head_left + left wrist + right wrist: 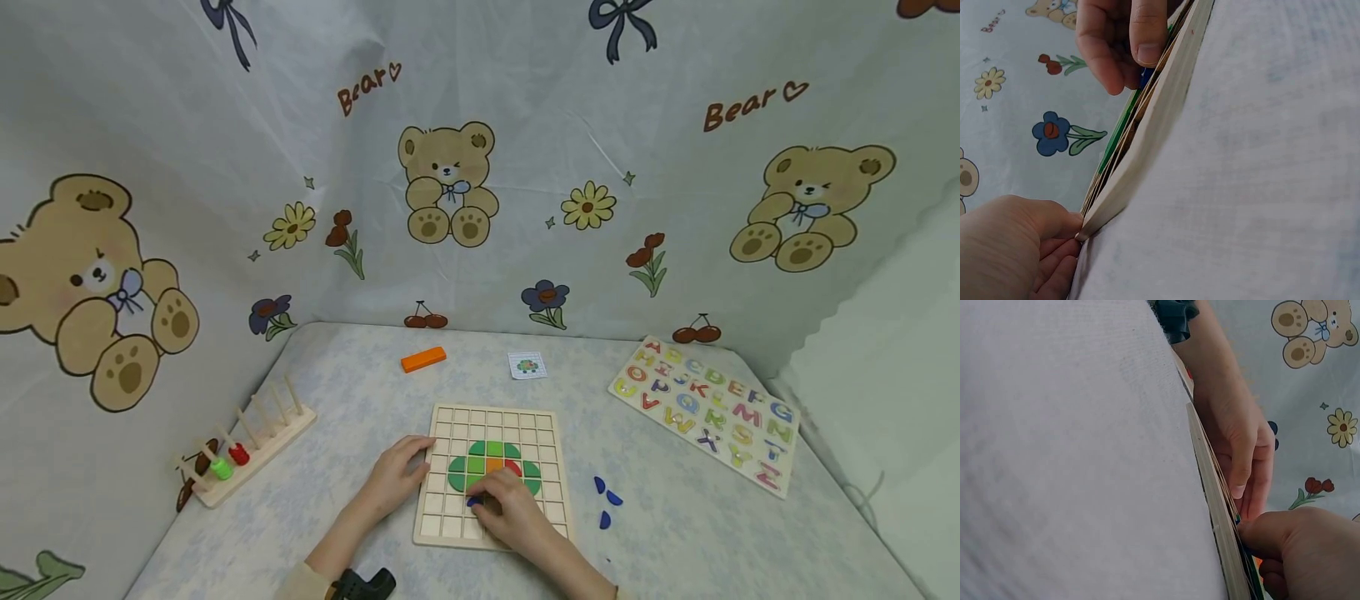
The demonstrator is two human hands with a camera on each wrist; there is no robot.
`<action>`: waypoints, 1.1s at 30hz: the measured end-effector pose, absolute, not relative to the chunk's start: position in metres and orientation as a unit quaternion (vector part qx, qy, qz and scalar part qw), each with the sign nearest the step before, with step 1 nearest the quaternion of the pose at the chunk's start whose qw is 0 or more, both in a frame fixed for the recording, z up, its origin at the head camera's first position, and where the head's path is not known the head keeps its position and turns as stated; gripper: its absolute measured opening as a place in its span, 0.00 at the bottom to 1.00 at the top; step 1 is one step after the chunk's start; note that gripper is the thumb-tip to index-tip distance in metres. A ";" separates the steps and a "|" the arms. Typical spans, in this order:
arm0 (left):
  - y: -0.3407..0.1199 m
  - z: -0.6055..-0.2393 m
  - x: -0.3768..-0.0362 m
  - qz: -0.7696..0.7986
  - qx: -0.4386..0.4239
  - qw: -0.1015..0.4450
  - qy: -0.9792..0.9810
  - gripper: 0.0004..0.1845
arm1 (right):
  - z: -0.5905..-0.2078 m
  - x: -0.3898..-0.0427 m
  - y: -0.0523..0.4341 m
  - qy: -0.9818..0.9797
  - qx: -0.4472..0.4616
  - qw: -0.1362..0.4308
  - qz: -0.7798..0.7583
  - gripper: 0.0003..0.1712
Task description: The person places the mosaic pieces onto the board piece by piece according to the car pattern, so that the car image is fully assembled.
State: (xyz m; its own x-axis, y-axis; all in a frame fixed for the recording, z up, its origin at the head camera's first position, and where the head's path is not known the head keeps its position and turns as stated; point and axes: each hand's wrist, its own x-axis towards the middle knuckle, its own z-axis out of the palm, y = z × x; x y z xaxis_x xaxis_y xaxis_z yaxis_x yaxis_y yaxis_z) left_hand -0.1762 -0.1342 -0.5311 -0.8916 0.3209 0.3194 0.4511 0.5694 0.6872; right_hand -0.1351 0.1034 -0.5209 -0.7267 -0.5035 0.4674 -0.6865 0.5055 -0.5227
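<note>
A wooden grid board [448, 504] lies on the table with green, orange and red tiles [495, 449] laid in its cells. Between thumb and fingers, my right hand [510, 504] pinches a small blue tile [474, 501] over the board's lower middle, covering part of the pattern. The same blue tile [1146, 77] shows under the fingertips in the left wrist view. My left hand [393, 477] rests at the board's left side, its fingertips touching the rim. In the right wrist view, the left hand's fingers [1242, 469] reach down to the board with the thumb extended.
Loose blue rounded tiles [613, 498] lie right of the board. Behind it are an orange block [423, 359] and a small pattern card [528, 365]. A peg stand [262, 450] with green and red beads stands at left, an alphabet board [705, 412] at right.
</note>
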 end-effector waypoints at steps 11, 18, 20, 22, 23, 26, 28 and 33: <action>-0.134 -0.530 -0.176 -0.420 -0.217 0.077 -0.878 0.20 | -0.520 -0.137 0.102 -0.856 0.351 0.140 0.353 0.10; -0.134 -0.531 -0.177 -0.420 -0.216 0.074 -0.878 0.20 | -0.520 -0.137 0.102 -0.860 0.338 0.126 0.362 0.10; -0.135 -0.532 -0.177 -0.416 -0.221 0.080 -0.878 0.20 | -0.521 -0.136 0.101 -0.857 0.338 0.127 0.367 0.10; -0.135 -0.533 -0.177 -0.413 -0.226 0.089 -0.878 0.20 | -0.520 -0.135 0.101 -0.852 0.336 0.129 0.380 0.10; -0.135 -0.533 -0.176 -0.412 -0.228 0.094 -0.877 0.20 | -0.519 -0.134 0.101 -0.849 0.332 0.127 0.390 0.10; -0.134 -0.533 -0.176 -0.410 -0.231 0.101 -0.877 0.20 | -0.516 -0.133 0.100 -0.835 0.306 0.092 0.449 0.09; -0.134 -0.533 -0.176 -0.414 -0.226 0.094 -0.877 0.20 | -0.514 -0.132 0.099 -0.821 0.281 0.051 0.494 0.08; -0.134 -0.532 -0.176 -0.419 -0.218 0.081 -0.878 0.20 | -0.500 -0.130 0.101 -0.791 0.223 -0.045 0.568 0.09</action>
